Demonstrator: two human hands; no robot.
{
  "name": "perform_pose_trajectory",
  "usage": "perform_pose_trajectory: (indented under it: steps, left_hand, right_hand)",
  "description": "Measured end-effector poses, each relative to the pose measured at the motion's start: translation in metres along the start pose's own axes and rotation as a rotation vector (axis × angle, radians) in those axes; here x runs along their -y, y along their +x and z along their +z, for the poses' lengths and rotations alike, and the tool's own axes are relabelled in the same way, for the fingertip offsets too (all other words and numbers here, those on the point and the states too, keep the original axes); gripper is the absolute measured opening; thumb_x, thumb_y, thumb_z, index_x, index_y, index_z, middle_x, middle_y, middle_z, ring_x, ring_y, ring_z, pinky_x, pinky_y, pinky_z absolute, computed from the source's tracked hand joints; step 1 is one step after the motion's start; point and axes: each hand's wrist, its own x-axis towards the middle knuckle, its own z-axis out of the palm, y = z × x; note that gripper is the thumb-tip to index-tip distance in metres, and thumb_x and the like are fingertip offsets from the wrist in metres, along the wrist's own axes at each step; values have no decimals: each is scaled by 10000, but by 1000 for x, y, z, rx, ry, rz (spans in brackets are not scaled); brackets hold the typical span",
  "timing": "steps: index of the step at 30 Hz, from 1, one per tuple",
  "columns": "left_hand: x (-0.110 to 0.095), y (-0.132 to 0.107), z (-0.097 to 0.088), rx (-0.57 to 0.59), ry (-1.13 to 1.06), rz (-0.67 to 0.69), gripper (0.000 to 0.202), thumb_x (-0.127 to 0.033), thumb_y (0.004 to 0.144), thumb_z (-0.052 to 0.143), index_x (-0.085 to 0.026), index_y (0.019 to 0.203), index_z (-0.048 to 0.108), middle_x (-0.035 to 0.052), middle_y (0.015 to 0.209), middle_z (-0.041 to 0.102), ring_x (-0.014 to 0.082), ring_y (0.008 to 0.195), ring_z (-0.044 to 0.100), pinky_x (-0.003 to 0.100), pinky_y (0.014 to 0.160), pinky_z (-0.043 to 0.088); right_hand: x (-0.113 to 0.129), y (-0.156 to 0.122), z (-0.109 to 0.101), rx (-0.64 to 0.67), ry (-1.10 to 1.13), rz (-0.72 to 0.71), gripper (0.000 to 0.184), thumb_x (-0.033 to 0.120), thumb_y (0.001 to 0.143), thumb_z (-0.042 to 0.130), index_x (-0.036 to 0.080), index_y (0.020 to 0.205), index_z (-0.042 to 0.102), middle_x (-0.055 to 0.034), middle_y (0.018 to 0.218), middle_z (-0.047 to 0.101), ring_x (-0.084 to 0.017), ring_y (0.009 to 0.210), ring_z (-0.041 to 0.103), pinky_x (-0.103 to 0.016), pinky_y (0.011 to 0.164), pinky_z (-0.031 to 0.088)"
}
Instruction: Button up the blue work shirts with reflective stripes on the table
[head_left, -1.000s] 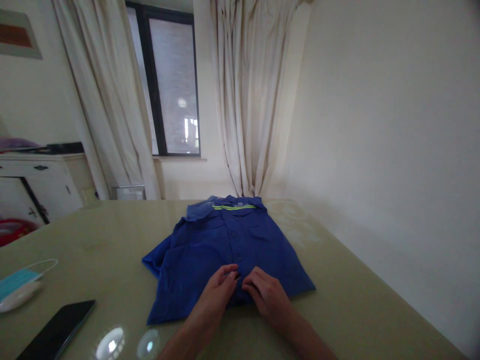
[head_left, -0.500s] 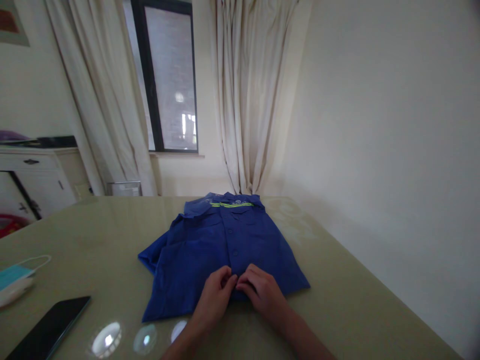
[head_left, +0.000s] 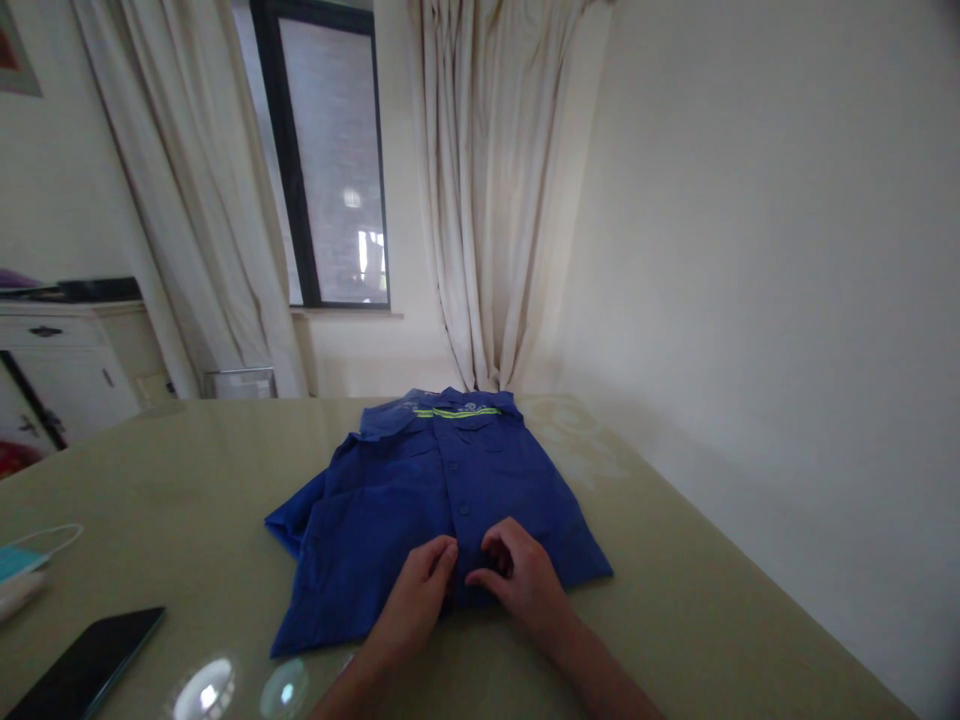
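A blue work shirt [head_left: 390,500] lies front up on the table, its collar end away from me and its hem near me. Yellow-green stripes cross its chest, and buttons run down the middle placket. At the lower end of the placket, my left hand [head_left: 426,585] pinches the shirt's front edge between thumb and fingers. Just to its right, my right hand [head_left: 521,580] is over the hem with thumb and curled fingers apart, and nothing shows between them. The lowest part of the placket is hidden by the hands.
The greenish table [head_left: 187,510] bears a black smartphone [head_left: 90,660] at the near left. Beyond it lie a blue face mask [head_left: 22,562] and a whitish object [head_left: 19,595] cut off by the frame. A wall [head_left: 787,350] runs along the table's right edge.
My right hand's thumb and fingers have parted and it has moved slightly away from the left hand. The left hand keeps its pinch. The view has shifted a little to the right.
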Motion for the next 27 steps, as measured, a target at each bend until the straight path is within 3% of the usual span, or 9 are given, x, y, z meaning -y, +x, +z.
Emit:
perform_pose_trajectory:
  steps: [4, 6, 10, 12, 16, 20, 22, 24, 27]
  left_hand:
    - [-6, -10, 0, 103, 410, 153, 288, -375, 966, 450, -222, 1008, 691, 72, 1095, 690, 240, 1012, 591, 364, 952, 443]
    - [-9, -11, 3, 140, 580, 137, 276, -356, 910, 547, -216, 1103, 686, 101, 1217, 668, 292, 1115, 575, 423, 1011, 421]
    - [-15, -9, 5, 185, 621, 119, 377, -298, 867, 587, -194, 1223, 653, 134, 1317, 649, 317, 1221, 558, 439, 1075, 390]
    - [-22, -11, 0, 216, 543, 157, 319, -278, 860, 583, -220, 1158, 680, 99, 1248, 691, 281, 1159, 600, 380, 1026, 423]
    - [-34, -21, -17, 396, 363, 124, 144, -298, 836, 609, -218, 890, 715, 5, 890, 743, 197, 813, 656, 262, 710, 458]
    - [-26, -23, -24, 601, 131, -15, 257, -392, 856, 588, -182, 727, 661, -28, 663, 644, 144, 621, 599, 232, 581, 432]
    - [-16, -18, -23, 547, 10, -153, 340, -464, 890, 516, -177, 756, 640, -8, 673, 639, 155, 612, 622, 257, 591, 491]
    - [-6, -11, -21, 392, -57, -279, 388, -531, 885, 495, -174, 808, 627, 16, 715, 648, 173, 631, 654, 295, 607, 539]
    - [4, -1, -18, 180, -131, -340, 444, -602, 828, 549, -171, 900, 627, 34, 802, 643, 177, 677, 668, 319, 644, 565]
  right_hand:
    - [2, 5, -5, -45, 30, -62, 182, 354, 975, 625, 235, 1109, 657, -57, 1081, 660, -206, 1000, 626, -315, 897, 497]
    - [2, 6, -5, -51, 17, -72, 174, 293, 993, 578, 241, 1136, 663, -69, 1138, 661, -222, 1094, 615, -350, 987, 478]
    - [2, 5, -5, -30, -19, -76, 204, 237, 990, 552, 241, 1155, 671, -67, 1163, 677, -220, 1127, 620, -355, 1023, 466]
    - [3, 3, -6, -1, -37, -70, 193, 237, 989, 557, 241, 1133, 684, -53, 1123, 693, -208, 1085, 636, -332, 986, 478]
    - [4, 1, -7, 80, -97, -26, 134, 249, 956, 628, 246, 1063, 709, -26, 1039, 704, -190, 963, 655, -298, 889, 490]
    - [4, -2, -3, 225, -177, -43, 211, 232, 889, 725, 262, 1099, 715, -24, 1091, 698, -205, 1030, 643, -291, 916, 477]
    - [5, -3, 0, 269, -240, -52, 186, 222, 897, 715, 261, 1078, 720, -27, 1084, 694, -208, 1053, 637, -283, 916, 473]
    - [6, -2, 5, 273, -312, -52, 121, 225, 926, 678, 253, 1037, 717, -25, 1052, 686, -196, 1010, 644, -268, 879, 474]
    - [6, 1, 11, 267, -428, -91, 85, 237, 967, 614, 238, 990, 696, -22, 987, 678, -183, 923, 653, -257, 812, 469]
